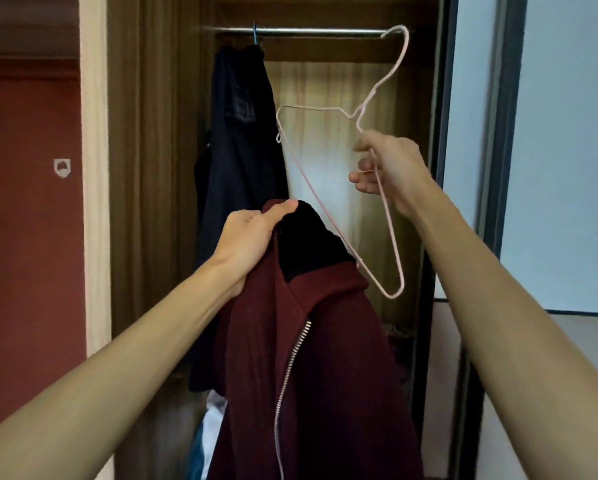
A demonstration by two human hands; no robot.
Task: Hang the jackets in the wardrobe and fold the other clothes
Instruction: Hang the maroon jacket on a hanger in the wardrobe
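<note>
Head view: the maroon jacket [311,358] is held up by the left hand [252,240], fingers pressed together on the collar, with the black lining showing just beside the thumb. The body of the garment hangs straight down below that grip, zip [292,368] partly open. The pink wire hanger [387,216] is held by the right hand [391,171], fingers pinched around one sloping arm of the wire. Above that grip the hook reaches the wardrobe rail [304,31] at its right end; whether it is resting on the rail or just beside it cannot be told. Below the grip, the hanger's lower corner lies close to the jacket's shoulder, not inside it.

Progress, as judged: one dark jacket [238,202] is already hung, on a blue hook at the rail's left end, beyond the left hand. The maroon jacket is not yet on its hanger and not yet hung. Folding is not seen to have been begun; light and blue cloth [207,438] is glimpsed low in the wardrobe, below the left forearm.

Obstructions noted: the hung dark jacket crowds the space left of the hanger, and the wardrobe frame [442,168] stands close behind the right hand.
</note>
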